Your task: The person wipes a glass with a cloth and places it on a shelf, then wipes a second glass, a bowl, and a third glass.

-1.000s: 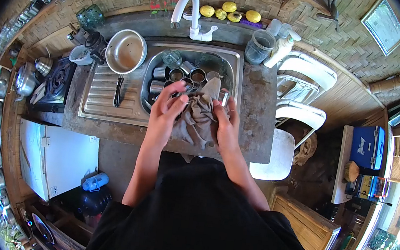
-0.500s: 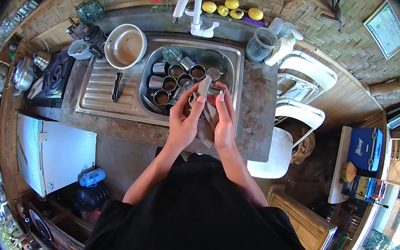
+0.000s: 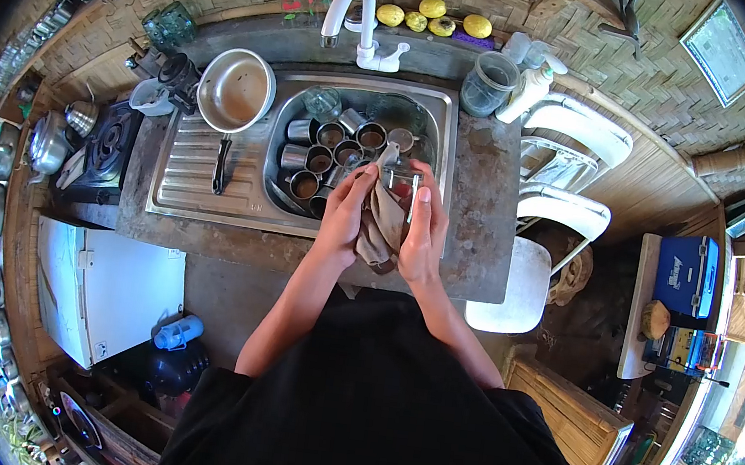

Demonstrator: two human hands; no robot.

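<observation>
My left hand [image 3: 344, 215] is closed on a brown cloth [image 3: 380, 224] above the sink's front edge. Beside it, my right hand [image 3: 425, 238] grips a small clear glass [image 3: 403, 184] with the cloth against its left side. Beyond my hands, the metal sink basin [image 3: 275, 162] holds several metal cups [image 3: 318, 159] with brownish insides, and a clear glass jar [image 3: 321, 103] at the back.
A steel pan [image 3: 235, 93] with a black handle rests on the drainboard [image 3: 188, 161]. Behind the basin rises a white faucet [image 3: 365, 30]. Yellow fruits [image 3: 432, 8], a clear container [image 3: 488, 85] and white chairs [image 3: 577, 132] stand around. At left is a stove [image 3: 109, 143].
My hands have shifted slightly, with the right one turned so that more of the glass shows. The cloth now hangs in fuller view between them, and the whole view has moved a little.
</observation>
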